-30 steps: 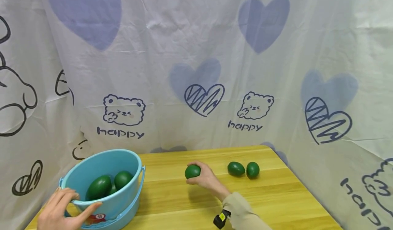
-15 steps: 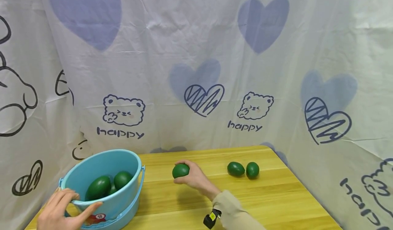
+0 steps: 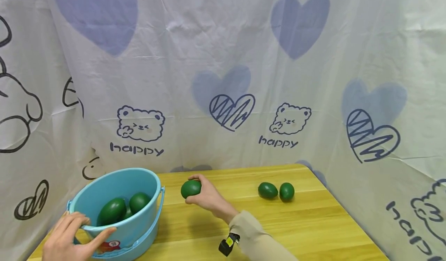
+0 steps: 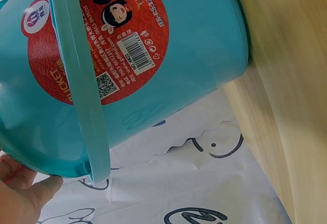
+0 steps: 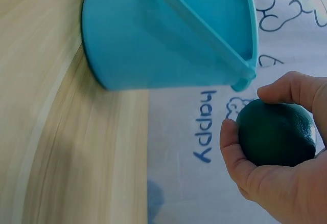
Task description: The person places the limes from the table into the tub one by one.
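Observation:
A light blue bucket [image 3: 153, 218] stands at the left of the table, with several dark green avocados [image 3: 112, 211] inside it. My left hand [image 3: 66, 239] holds the bucket's near-left rim, fingers over the edge and thumb along the outside; the left wrist view shows the hand [image 4: 28, 196] at that rim. Above the table, right of the bucket, my right hand [image 3: 209, 197] grips another avocado [image 3: 190, 189] between thumb and fingers. In the right wrist view this avocado [image 5: 276, 134] is apart from the bucket [image 5: 153, 40]. Part of it is hidden by the hand.
Two more avocados, one lying [image 3: 268, 190] and one beside it [image 3: 287, 192], are at the table's back right. The bucket's handle [image 3: 161, 206] hangs down its side. A printed cloth [image 3: 195, 145] encloses the wooden table [image 3: 299, 226] at the back and sides.
My right hand has moved left toward the bucket, carrying the avocado and rising slightly. The left hand stays on the rim, and the two avocados on the table have not moved.

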`<state>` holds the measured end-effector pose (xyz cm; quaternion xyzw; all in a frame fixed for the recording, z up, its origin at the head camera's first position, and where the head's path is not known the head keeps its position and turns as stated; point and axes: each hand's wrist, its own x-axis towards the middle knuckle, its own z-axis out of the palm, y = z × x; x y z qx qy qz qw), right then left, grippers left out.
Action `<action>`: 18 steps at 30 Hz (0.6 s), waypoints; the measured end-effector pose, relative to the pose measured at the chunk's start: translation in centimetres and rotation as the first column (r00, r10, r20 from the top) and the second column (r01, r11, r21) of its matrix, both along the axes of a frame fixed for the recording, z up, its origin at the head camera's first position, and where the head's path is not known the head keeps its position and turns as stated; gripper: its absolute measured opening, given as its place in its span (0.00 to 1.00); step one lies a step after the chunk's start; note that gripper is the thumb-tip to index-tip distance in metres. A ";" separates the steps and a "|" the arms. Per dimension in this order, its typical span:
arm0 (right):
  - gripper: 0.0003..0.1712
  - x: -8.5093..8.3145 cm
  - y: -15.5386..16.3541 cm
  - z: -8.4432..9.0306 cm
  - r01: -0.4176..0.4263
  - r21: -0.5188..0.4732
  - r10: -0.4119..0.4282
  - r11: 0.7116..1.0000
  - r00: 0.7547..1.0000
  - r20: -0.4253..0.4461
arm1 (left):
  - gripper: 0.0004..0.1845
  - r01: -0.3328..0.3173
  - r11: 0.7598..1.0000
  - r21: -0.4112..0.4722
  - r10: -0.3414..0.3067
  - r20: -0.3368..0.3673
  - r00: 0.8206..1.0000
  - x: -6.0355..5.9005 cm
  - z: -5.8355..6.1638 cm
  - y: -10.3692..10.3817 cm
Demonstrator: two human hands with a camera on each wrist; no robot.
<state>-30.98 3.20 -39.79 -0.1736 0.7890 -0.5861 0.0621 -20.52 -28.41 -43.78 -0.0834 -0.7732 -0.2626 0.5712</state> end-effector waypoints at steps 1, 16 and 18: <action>0.37 0.1 -0.3 0.2 -0.002 -0.003 0.002 1.000 1.000 -0.003 | 0.43 0.000 1.000 -0.003 0.000 0.002 1.000 0.0 0.1 0.0; 0.32 0.5 -4.1 2.8 -0.008 -0.052 0.003 0.999 0.995 -0.102 | 0.33 -0.004 0.999 -0.033 0.006 0.060 0.998 0.3 0.3 0.0; 0.33 0.6 -4.5 3.2 0.000 -0.060 -0.006 0.998 0.995 -0.103 | 0.33 -0.005 0.999 -0.033 0.007 0.060 0.998 0.3 0.3 0.0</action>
